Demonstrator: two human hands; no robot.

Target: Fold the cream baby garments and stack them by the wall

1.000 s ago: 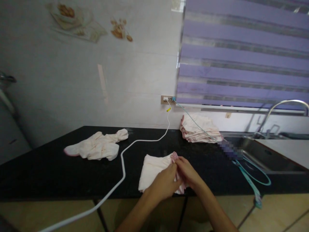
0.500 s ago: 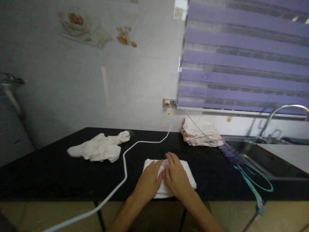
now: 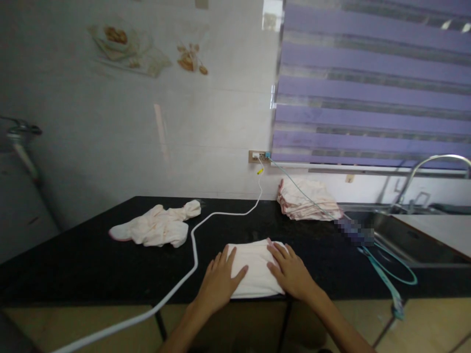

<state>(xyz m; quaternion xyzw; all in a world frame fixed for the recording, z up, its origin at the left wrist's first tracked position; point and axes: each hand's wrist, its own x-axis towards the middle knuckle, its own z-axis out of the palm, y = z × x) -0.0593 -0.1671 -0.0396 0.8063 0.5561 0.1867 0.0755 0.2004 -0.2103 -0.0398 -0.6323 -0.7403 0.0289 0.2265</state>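
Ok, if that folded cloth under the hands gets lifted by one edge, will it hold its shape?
Probably not. The folded cloth looks thin and soft, like the crumpled cloth, so it would likely droop and unfold. It seems light, and both hands, left hand and right hand, lie flat on it.

Black counter against a pale tiled wall; purple striped blind above the sink.

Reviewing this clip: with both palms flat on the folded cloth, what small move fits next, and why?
Probably lift the folded cloth and carry it toward the stack of folded cloths. Left hand and right hand lie flat on it, it looks squared, and a crumpled cloth waits.
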